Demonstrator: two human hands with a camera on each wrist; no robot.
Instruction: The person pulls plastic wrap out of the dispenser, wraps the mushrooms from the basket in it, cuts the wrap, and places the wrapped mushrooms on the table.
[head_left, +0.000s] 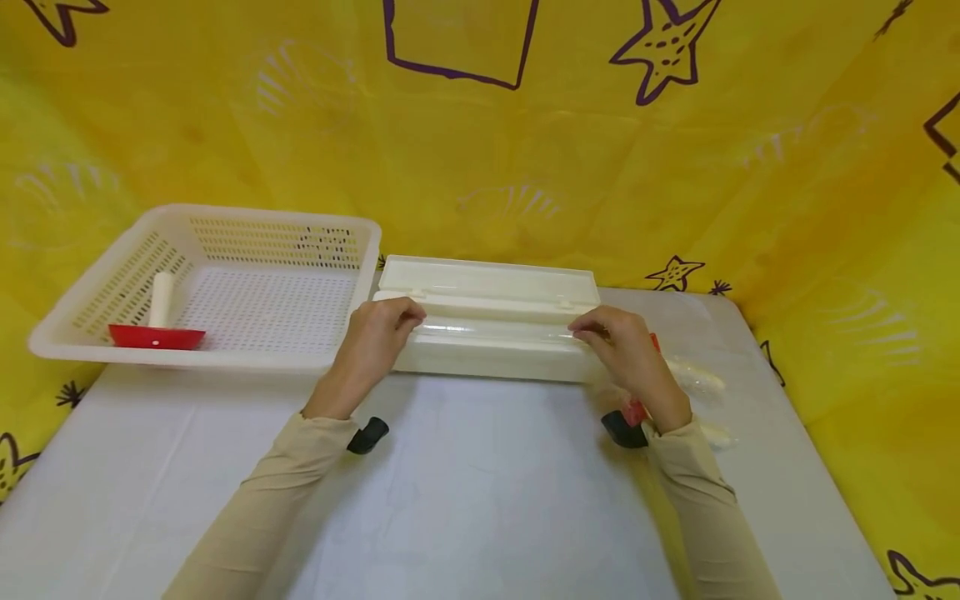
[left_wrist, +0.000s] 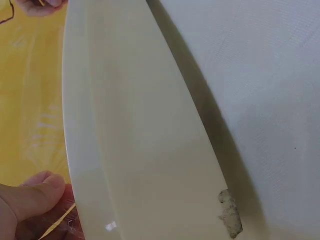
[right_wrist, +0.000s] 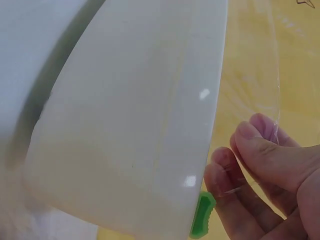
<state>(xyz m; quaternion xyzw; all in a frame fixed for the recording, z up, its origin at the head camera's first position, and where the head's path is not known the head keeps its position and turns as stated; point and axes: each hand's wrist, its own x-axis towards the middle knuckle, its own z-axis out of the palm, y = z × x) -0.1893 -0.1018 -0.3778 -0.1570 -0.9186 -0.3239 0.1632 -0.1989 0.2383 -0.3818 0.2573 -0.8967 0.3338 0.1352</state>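
A long cream-white cling film dispenser (head_left: 495, 360) lies across the table with its lid (head_left: 487, 279) raised at the back. Clear cling film (head_left: 491, 328) stretches between the two hands along the box's opening. My left hand (head_left: 381, 332) pinches the film's edge near the left end, thumb against fingers. At the right end, my right hand (head_left: 622, 346) pinches the other corner between thumb and index finger. The right wrist view shows the film (right_wrist: 252, 75) pulled up beside the box wall and a green slider (right_wrist: 202, 215) on the box's edge near the fingers.
A white perforated basket (head_left: 352, 250) stands at the left, holding a red-headed tool (head_left: 156, 337) with a white handle. Beyond the right hand lie clear-wrapped items (head_left: 697, 375) with red parts, partly hidden by the arm. A yellow patterned curtain (head_left: 480, 142) hangs behind the table.
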